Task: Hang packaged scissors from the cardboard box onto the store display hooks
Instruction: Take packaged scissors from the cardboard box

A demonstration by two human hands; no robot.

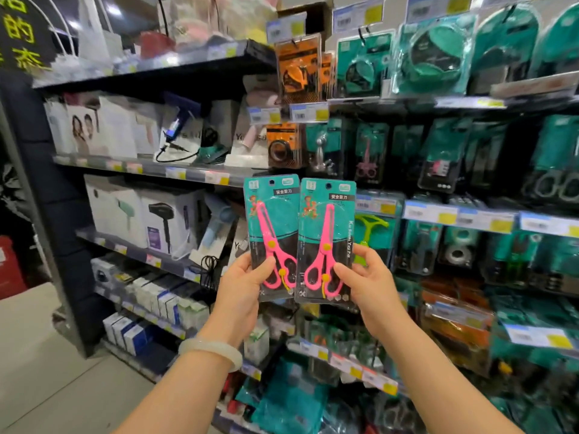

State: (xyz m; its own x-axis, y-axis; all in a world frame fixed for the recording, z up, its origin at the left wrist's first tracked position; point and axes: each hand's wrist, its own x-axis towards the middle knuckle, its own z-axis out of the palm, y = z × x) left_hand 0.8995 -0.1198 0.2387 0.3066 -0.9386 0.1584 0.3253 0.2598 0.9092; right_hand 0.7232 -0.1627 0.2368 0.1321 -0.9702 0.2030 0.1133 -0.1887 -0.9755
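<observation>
left hand [242, 281] covering scissor pack [272, 236] base, hooks indiscernible

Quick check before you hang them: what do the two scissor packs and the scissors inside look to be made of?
Left pack and right pack: glossy clear plastic over printed teal card, judging by the glare. Pink scissors: matte moulded plastic by the look, blades included, with yellow pivots; no metal shows.

Dark shelving [163, 170] — boxed hairdryers [166, 220]; pale tiled floor [40, 364] left
</observation>
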